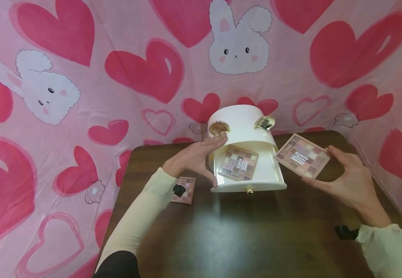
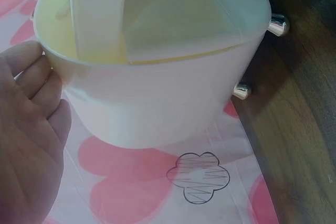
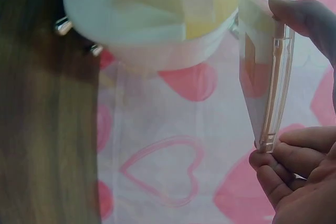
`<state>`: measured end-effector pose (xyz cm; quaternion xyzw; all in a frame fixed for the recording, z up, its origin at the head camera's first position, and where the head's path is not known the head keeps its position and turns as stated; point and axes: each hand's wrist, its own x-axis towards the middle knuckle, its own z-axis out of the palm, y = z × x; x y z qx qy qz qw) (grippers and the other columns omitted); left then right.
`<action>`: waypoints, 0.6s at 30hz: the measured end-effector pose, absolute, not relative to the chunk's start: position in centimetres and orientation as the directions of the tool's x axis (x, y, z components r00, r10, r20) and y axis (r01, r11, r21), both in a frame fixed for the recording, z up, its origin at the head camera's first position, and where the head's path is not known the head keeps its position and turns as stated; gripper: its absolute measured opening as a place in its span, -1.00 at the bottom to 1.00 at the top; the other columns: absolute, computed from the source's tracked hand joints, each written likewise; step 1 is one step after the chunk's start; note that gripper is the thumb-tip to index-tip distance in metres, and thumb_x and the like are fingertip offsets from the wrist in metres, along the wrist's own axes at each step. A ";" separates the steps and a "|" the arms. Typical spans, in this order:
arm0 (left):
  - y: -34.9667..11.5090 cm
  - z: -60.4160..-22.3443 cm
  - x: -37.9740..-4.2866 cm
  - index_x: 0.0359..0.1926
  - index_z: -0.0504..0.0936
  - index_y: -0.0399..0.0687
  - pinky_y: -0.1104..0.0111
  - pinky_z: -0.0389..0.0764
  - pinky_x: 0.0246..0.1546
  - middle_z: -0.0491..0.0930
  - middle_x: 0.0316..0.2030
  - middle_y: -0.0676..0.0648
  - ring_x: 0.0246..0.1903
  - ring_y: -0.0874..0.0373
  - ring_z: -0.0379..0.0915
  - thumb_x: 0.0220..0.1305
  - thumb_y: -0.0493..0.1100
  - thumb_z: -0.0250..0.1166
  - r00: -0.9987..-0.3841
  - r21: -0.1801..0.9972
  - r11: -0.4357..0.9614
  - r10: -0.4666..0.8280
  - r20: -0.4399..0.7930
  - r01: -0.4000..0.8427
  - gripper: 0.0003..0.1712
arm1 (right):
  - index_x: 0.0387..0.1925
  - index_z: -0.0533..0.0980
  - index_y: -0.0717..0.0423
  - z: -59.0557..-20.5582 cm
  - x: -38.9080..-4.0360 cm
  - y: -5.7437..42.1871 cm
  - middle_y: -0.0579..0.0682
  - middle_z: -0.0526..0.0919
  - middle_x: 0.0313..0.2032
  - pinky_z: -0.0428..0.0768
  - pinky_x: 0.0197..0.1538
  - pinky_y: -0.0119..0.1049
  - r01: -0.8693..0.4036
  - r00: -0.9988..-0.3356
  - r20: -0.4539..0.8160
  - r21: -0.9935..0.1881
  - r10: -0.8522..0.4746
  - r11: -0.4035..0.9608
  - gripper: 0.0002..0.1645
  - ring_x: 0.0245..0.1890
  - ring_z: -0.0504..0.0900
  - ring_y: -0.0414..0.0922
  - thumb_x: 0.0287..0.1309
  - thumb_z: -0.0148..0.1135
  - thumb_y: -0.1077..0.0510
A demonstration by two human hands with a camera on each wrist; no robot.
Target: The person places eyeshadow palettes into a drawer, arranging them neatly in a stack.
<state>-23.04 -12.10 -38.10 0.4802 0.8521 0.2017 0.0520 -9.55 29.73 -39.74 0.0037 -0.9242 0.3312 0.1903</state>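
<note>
My right hand point(image 1: 351, 177) pinches a square eyeshadow palette point(image 1: 302, 155) by its edges, thumb on one side and fingers on the other, as the right wrist view also shows. The palette is tilted beside the right side of a white organizer box point(image 1: 244, 116) with gold round ornaments. Its drawer point(image 1: 268, 160) is pulled out, and a second eyeshadow palette point(image 1: 240, 164) marked "BACK" lies slanted inside. With its fingers extended, my left hand point(image 1: 199, 156) touches the box's left side point(image 2: 142, 98), the thumb near the drawer front's left corner.
Another eyeshadow palette point(image 1: 187, 195) lies on the dark wooden table point(image 1: 221, 239) to the left, partly covered by the left wrist. A small gold knob point(image 1: 250, 191) sticks out of the drawer front. Behind the table hangs a pink cloth point(image 1: 134, 23) with hearts and rabbits.
</note>
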 end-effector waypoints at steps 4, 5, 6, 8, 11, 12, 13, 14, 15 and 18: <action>-12.1 -38.1 -23.0 0.60 0.05 0.05 0.26 0.24 0.37 -0.06 0.57 0.09 0.52 0.32 -0.25 -0.32 0.48 0.56 -0.533 0.392 0.455 0.839 0.112 0.799 0.51 | 0.44 0.32 0.20 -38.8 -9.3 29.0 0.36 0.43 0.28 0.22 0.19 0.51 -0.150 -0.937 0.337 -0.629 0.095 0.762 0.35 0.20 0.30 0.35 -0.50 0.79 0.01; -12.1 -38.1 -23.0 0.60 0.04 0.04 0.26 0.24 0.37 -0.06 0.57 0.09 0.52 0.31 -0.25 -0.32 0.48 0.57 -0.531 0.389 0.454 0.839 0.115 0.801 0.51 | 0.45 0.32 0.17 -38.7 -9.2 28.8 0.36 0.43 0.27 0.22 0.19 0.52 -0.150 -0.940 0.329 -0.638 0.091 0.755 0.35 0.20 0.30 0.34 -0.48 0.79 0.02; -12.1 -38.1 -23.0 0.59 0.05 0.04 0.26 0.24 0.37 -0.06 0.57 0.09 0.52 0.30 -0.24 -0.31 0.47 0.57 -0.531 0.391 0.453 0.839 0.118 0.801 0.51 | 0.46 0.31 0.15 -38.5 -9.1 28.7 0.36 0.43 0.27 0.20 0.20 0.52 -0.149 -0.944 0.318 -0.649 0.088 0.746 0.35 0.20 0.30 0.34 -0.46 0.78 0.03; -12.1 -38.1 -22.9 0.59 0.05 0.04 0.24 0.25 0.37 -0.06 0.57 0.08 0.52 0.29 -0.23 -0.30 0.46 0.57 -0.529 0.391 0.449 0.840 0.122 0.803 0.50 | 0.47 0.30 0.13 -38.3 -9.0 28.4 0.36 0.44 0.26 0.19 0.22 0.51 -0.147 -0.951 0.300 -0.667 0.082 0.730 0.35 0.19 0.31 0.33 -0.44 0.78 0.03; -12.1 -38.1 -22.9 0.59 0.05 0.04 0.24 0.26 0.36 -0.05 0.57 0.08 0.52 0.29 -0.22 -0.30 0.45 0.57 -0.528 0.390 0.447 0.840 0.126 0.805 0.49 | 0.47 0.30 0.10 -37.9 -8.8 27.9 0.35 0.44 0.26 0.17 0.24 0.48 -0.149 -0.960 0.272 -0.695 0.065 0.703 0.33 0.18 0.32 0.30 -0.42 0.79 0.04; -12.1 -38.1 -22.9 0.59 0.05 0.05 0.24 0.27 0.36 -0.05 0.57 0.08 0.52 0.29 -0.22 -0.29 0.45 0.57 -0.528 0.392 0.447 0.840 0.126 0.804 0.49 | 0.46 0.32 0.10 -37.7 -8.7 27.7 0.34 0.45 0.26 0.18 0.23 0.46 -0.157 -0.961 0.271 -0.700 0.056 0.696 0.32 0.17 0.33 0.27 -0.43 0.79 0.05; -12.1 -38.1 -22.9 0.59 0.05 0.05 0.24 0.27 0.36 -0.05 0.57 0.08 0.52 0.29 -0.23 -0.29 0.45 0.57 -0.527 0.390 0.446 0.840 0.127 0.806 0.49 | 0.45 0.34 0.10 -37.6 -8.7 27.6 0.32 0.46 0.25 0.20 0.22 0.44 -0.166 -0.961 0.272 -0.704 0.047 0.690 0.31 0.17 0.34 0.25 -0.44 0.79 0.05; -12.1 -38.1 -23.0 0.59 0.05 0.05 0.24 0.28 0.35 -0.05 0.57 0.08 0.52 0.30 -0.23 -0.29 0.44 0.58 -0.528 0.391 0.446 0.840 0.127 0.805 0.48 | 0.44 0.35 0.09 -37.5 -8.7 27.4 0.31 0.47 0.25 0.21 0.23 0.42 -0.176 -0.961 0.275 -0.707 0.037 0.685 0.30 0.16 0.35 0.22 -0.44 0.80 0.06; -12.1 -38.1 -23.0 0.59 0.05 0.05 0.24 0.28 0.35 -0.05 0.57 0.08 0.52 0.29 -0.23 -0.29 0.45 0.58 -0.526 0.390 0.445 0.841 0.127 0.806 0.49 | 0.44 0.36 0.08 -37.4 -8.7 27.2 0.28 0.49 0.24 0.23 0.27 0.32 -0.187 -0.959 0.281 -0.707 0.029 0.682 0.29 0.14 0.36 0.18 -0.45 0.80 0.07; -12.1 -38.1 -23.0 0.59 0.05 0.04 0.22 0.28 0.35 -0.05 0.57 0.07 0.52 0.27 -0.22 -0.30 0.44 0.58 -0.524 0.394 0.442 0.842 0.127 0.806 0.49 | 0.40 0.42 0.06 -37.2 -8.8 26.6 0.20 0.54 0.19 0.27 0.28 -0.20 -0.230 -0.948 0.318 -0.697 0.005 0.679 0.28 0.09 0.39 0.01 -0.51 0.83 0.07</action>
